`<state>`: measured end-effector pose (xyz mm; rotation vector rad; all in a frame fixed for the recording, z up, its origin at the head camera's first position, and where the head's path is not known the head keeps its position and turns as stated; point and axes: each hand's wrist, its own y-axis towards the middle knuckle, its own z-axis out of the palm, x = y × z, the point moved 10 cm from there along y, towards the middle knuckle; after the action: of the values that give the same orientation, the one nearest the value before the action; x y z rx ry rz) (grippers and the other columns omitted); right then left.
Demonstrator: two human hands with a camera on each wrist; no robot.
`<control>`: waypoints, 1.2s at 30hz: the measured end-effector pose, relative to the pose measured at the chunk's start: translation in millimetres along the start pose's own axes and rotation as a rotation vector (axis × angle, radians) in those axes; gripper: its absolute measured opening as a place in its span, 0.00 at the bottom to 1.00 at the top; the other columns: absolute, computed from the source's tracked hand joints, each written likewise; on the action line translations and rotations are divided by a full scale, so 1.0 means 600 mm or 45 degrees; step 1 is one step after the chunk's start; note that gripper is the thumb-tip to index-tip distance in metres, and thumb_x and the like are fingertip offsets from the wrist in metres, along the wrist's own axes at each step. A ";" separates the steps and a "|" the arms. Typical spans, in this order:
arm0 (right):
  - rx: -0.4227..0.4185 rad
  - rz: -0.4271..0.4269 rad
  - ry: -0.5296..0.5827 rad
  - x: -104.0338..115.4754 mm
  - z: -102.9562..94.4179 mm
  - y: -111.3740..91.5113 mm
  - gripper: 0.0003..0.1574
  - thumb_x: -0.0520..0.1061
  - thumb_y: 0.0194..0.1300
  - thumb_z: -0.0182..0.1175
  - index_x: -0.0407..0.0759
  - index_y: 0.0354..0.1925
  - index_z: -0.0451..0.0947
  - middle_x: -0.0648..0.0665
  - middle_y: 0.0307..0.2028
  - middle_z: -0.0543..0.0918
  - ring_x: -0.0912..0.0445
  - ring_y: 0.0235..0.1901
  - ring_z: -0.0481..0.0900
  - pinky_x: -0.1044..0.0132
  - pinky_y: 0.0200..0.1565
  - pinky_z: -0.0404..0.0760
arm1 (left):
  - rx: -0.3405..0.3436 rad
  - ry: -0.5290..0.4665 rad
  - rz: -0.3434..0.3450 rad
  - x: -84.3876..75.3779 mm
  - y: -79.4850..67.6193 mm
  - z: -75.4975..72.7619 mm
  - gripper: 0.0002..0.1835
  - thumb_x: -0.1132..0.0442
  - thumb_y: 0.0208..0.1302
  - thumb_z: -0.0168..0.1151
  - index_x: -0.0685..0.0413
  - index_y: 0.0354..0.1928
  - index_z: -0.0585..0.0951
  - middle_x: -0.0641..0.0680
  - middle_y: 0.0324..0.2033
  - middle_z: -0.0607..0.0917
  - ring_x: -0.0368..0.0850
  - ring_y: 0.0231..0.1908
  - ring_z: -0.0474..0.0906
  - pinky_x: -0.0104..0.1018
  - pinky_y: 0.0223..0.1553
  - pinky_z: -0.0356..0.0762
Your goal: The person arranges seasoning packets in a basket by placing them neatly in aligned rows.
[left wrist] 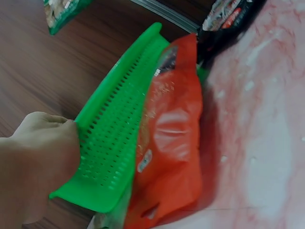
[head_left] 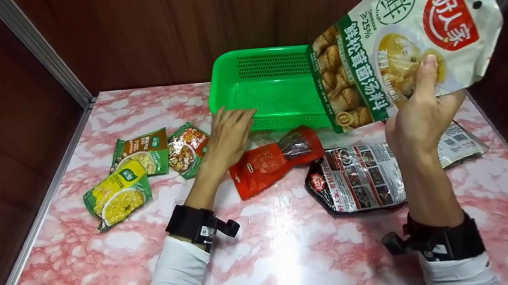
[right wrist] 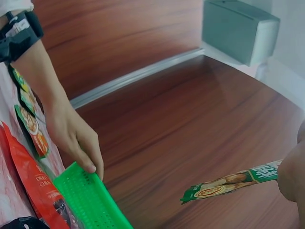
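My left hand (head_left: 230, 135) grips the near left rim of a green plastic basket (head_left: 223, 77), its fingers hooked over the edge. The left wrist view also shows that hand (left wrist: 45, 152) on the basket's edge. Up at the right, my right hand (head_left: 421, 115) holds a large white and green soup seasoning pouch (head_left: 364, 22), thumb on its front. The pouch is raised above the table and covers the basket's right end. In the right wrist view the pouch (right wrist: 233, 185) appears nearly edge-on. A red pouch (head_left: 261, 165) lies just in front of the basket.
Left of the basket lie a green and brown packet (head_left: 155, 146), a yellow and green corn packet (head_left: 120, 194) and a green and red packet (head_left: 186, 149). A black and silver pouch (head_left: 361, 178) and another pouch (head_left: 459, 144) lie under the right arm. Brown panels (head_left: 152, 30) enclose the marbled table.
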<state>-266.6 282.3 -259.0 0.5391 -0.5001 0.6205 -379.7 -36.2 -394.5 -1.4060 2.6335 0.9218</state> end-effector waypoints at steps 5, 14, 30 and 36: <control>0.011 -0.008 -0.018 0.003 0.003 0.001 0.19 0.34 0.88 0.51 0.37 0.70 0.74 0.30 0.61 0.87 0.37 0.62 0.88 0.42 0.70 0.86 | -0.122 0.050 0.041 -0.005 0.001 0.001 0.19 0.69 0.85 0.54 0.56 0.68 0.86 0.60 0.60 0.93 0.63 0.60 0.87 0.61 0.74 0.72; -0.019 0.002 -0.007 0.003 0.004 -0.003 0.18 0.34 0.88 0.51 0.37 0.70 0.74 0.31 0.60 0.87 0.38 0.61 0.88 0.43 0.70 0.86 | -0.213 0.051 0.041 0.003 0.001 0.004 0.20 0.72 0.78 0.57 0.55 0.64 0.88 0.59 0.52 0.94 0.62 0.53 0.86 0.58 0.68 0.74; -0.016 -0.004 -0.050 -0.001 0.013 0.017 0.19 0.33 0.89 0.50 0.35 0.69 0.77 0.31 0.61 0.90 0.37 0.65 0.88 0.47 0.70 0.88 | -0.206 0.038 0.015 0.010 0.001 0.009 0.25 0.77 0.73 0.54 0.54 0.64 0.88 0.59 0.52 0.94 0.63 0.51 0.85 0.57 0.66 0.74; 0.032 0.015 -0.061 -0.023 0.028 0.041 0.24 0.32 0.88 0.50 0.37 0.76 0.71 0.32 0.65 0.87 0.40 0.69 0.86 0.56 0.72 0.85 | -0.194 0.025 0.004 0.010 0.000 0.009 0.23 0.75 0.75 0.55 0.53 0.64 0.88 0.59 0.52 0.94 0.62 0.51 0.85 0.57 0.66 0.74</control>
<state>-296.8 283.6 -246.8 0.5764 -0.5411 0.6272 -384.8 -38.0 -400.7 -1.4479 2.6299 1.1367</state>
